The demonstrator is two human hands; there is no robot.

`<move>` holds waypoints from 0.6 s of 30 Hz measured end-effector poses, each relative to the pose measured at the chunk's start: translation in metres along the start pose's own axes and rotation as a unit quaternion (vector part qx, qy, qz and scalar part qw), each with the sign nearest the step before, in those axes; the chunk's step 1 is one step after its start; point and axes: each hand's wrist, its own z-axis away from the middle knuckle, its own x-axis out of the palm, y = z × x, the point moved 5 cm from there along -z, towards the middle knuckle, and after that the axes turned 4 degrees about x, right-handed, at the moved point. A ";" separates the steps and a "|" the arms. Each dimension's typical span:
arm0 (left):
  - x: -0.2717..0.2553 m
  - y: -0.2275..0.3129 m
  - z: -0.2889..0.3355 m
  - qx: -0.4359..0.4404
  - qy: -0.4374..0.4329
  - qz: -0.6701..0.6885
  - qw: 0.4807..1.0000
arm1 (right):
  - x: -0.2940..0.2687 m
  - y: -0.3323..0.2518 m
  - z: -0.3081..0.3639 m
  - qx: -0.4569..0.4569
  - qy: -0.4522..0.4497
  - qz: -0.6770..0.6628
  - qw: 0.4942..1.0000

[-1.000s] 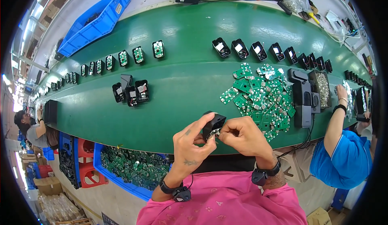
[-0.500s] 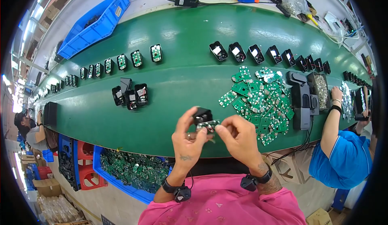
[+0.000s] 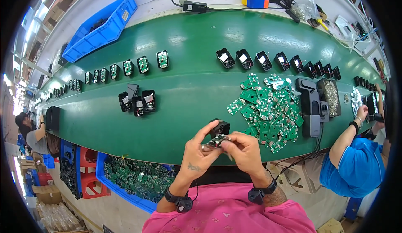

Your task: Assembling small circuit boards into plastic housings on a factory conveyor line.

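My left hand [image 3: 196, 154] is closed around a small black plastic case [image 3: 222, 127], whose open side shows past the fingers. A green circuit board [image 3: 217, 140] is tilted just in front of the case, and the left thumb lies beside it. With thumb and forefinger, my right hand [image 3: 246, 150] pinches the board at its right end. Whether wires join board and case is hidden by the fingers. To the right of my hands spreads a heap of loose green circuit boards [image 3: 268, 107].
Black cases with boards [image 3: 142, 64] line the far left; open black cases [image 3: 244, 59] line the far right. Several more cases [image 3: 138, 104] cluster left. A grey-black device [image 3: 311, 109] and a parts tray [image 3: 331, 97] stand right, near a co-worker in blue [image 3: 356, 162]. A blue bin of boards [image 3: 138, 176] sits below.
Both hands have come slightly nearer to me, and the case has shifted right. The board is now more steeply tilted. The co-worker's hand on the right has moved farther right.
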 end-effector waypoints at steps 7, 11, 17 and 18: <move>0.005 -0.001 0.002 0.027 0.017 -0.046 0.998 | -0.017 -0.001 -0.009 0.123 0.002 -0.048 0.991; -0.001 -0.012 -0.001 0.095 0.092 -0.111 0.985 | -0.007 -0.015 -0.008 0.126 -0.060 0.009 0.990; -0.005 -0.017 -0.002 0.172 0.148 -0.152 0.962 | 0.003 -0.023 -0.001 0.021 -0.072 0.194 0.978; -0.003 -0.013 -0.001 0.185 0.149 -0.165 0.957 | 0.003 -0.025 -0.002 0.005 -0.068 0.200 0.977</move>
